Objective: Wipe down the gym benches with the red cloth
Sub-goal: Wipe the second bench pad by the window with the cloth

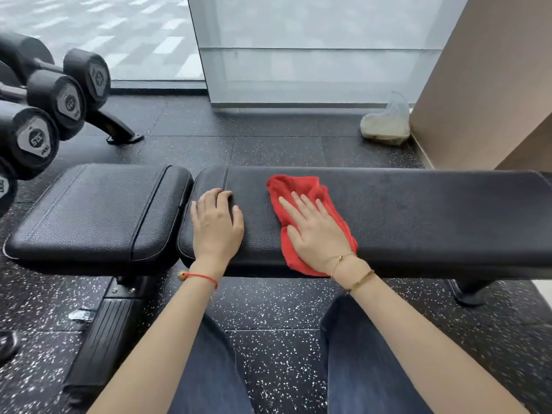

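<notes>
Right now a person is bent over a long black padded leather bench (433,210), and that is the surface being wiped. The right hand (316,231) lies flat on top of a crumpled red cloth (298,189), with its fingers straight and spread out, pressing the cloth down onto the surface. The cloth sits near the middle of the long pad, and one corner of it hangs a little over the near edge. The left hand (216,219) rests on the bare surface just beside the cloth, close to the left end of the long pad; its fingers are bent a little and it holds nothing. A thin red string bracelet (198,277) is on the left wrist, and thin gold bracelets (354,273) are on the right wrist. Next to the long pad is a shorter black padded seat (95,210), with a small gap between them. Off to the left, big black dumbbells (59,97) sit on a rack. The floor (268,309) is black rubber with white specks. Over by the tan wall (484,85), a clear plastic bag (385,124) lies on the floor.
</notes>
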Action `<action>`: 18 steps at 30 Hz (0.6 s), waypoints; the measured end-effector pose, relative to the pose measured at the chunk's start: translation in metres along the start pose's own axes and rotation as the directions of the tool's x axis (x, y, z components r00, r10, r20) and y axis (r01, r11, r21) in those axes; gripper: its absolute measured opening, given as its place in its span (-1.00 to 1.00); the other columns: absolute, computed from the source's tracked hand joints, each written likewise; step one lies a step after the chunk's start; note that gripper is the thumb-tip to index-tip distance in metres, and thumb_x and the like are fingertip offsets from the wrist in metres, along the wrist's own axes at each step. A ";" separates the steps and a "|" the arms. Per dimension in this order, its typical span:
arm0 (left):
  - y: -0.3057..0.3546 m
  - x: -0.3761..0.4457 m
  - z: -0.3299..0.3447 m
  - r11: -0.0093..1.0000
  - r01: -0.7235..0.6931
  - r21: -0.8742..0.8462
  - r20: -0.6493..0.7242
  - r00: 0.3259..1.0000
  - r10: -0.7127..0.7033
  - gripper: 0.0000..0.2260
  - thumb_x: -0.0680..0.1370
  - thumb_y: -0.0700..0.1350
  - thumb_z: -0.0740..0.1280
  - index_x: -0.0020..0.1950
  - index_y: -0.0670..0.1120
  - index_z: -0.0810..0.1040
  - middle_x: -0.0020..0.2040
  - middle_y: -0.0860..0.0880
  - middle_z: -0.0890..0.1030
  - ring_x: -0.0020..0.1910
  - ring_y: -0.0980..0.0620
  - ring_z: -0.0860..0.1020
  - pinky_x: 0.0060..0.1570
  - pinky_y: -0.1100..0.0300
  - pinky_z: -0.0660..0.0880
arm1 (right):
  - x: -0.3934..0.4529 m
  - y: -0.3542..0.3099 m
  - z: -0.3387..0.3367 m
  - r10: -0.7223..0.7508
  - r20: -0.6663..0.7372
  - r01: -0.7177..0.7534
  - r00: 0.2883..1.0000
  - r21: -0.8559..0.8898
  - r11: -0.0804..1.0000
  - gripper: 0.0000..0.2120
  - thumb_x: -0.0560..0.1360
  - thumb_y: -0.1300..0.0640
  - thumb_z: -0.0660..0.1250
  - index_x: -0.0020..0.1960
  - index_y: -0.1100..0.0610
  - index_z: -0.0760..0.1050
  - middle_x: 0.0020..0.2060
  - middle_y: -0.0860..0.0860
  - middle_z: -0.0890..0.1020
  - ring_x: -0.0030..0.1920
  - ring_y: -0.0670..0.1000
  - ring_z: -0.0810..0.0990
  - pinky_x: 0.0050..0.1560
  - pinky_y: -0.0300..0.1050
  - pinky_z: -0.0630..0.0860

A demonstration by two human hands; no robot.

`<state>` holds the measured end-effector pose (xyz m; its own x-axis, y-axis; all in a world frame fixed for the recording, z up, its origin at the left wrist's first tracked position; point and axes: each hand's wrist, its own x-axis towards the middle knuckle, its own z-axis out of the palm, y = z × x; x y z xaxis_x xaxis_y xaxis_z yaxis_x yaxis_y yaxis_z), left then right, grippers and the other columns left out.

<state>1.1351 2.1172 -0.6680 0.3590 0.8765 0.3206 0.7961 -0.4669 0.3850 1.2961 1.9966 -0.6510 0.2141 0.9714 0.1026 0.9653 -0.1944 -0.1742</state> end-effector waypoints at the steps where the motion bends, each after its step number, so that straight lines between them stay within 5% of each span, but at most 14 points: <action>1: 0.001 0.000 -0.001 1.000 0.001 0.011 0.006 1.000 -0.001 -0.66 0.59 -0.07 0.24 0.33 -0.14 0.49 0.37 -0.14 0.47 0.40 -0.15 0.37 0.46 -0.16 0.18 | -0.007 0.010 -0.002 0.010 -0.007 -0.010 1.000 0.002 1.000 -0.44 0.61 0.02 0.05 0.57 -0.03 -0.01 0.56 0.03 0.07 0.56 0.02 0.02 0.55 -0.03 -0.15; 8: 0.028 -0.009 -0.002 1.000 -0.009 0.011 0.033 0.999 0.009 -0.63 0.60 -0.08 0.21 0.39 -0.13 0.45 0.43 -0.13 0.41 0.46 -0.14 0.30 0.49 -0.18 0.13 | 0.019 0.077 -0.021 0.352 0.012 -0.351 0.936 -0.046 0.935 -0.45 0.62 0.05 0.02 0.58 0.03 -0.03 0.57 0.13 0.02 0.56 0.09 0.01 0.55 0.03 -0.14; 15: 0.094 -0.016 0.023 0.997 -0.074 -0.025 0.094 0.993 0.076 -0.62 0.61 -0.05 0.16 0.43 -0.06 0.40 0.45 -0.05 0.38 0.48 -0.08 0.27 0.51 -0.14 0.08 | -0.018 0.054 -0.011 0.085 0.001 -0.085 0.996 0.000 0.996 -0.44 0.61 0.05 0.05 0.57 -0.01 0.00 0.56 0.08 0.06 0.56 0.06 0.02 0.55 0.00 -0.13; 18: 0.111 -0.020 0.033 0.996 -0.083 -0.033 0.116 0.990 0.087 -0.62 0.61 -0.04 0.15 0.42 -0.05 0.40 0.44 -0.05 0.39 0.48 -0.08 0.26 0.52 -0.17 0.07 | -0.046 0.087 -0.019 0.113 -0.015 -0.113 0.994 0.019 0.993 -0.45 0.61 0.06 0.06 0.57 -0.04 0.02 0.56 0.05 0.09 0.56 0.04 0.04 0.56 -0.03 -0.12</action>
<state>1.2323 2.0517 -0.6599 0.4804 0.8405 0.2506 0.7469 -0.5419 0.3854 1.3728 1.9328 -0.6527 0.3239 0.9411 0.0969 0.9321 -0.2998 -0.2034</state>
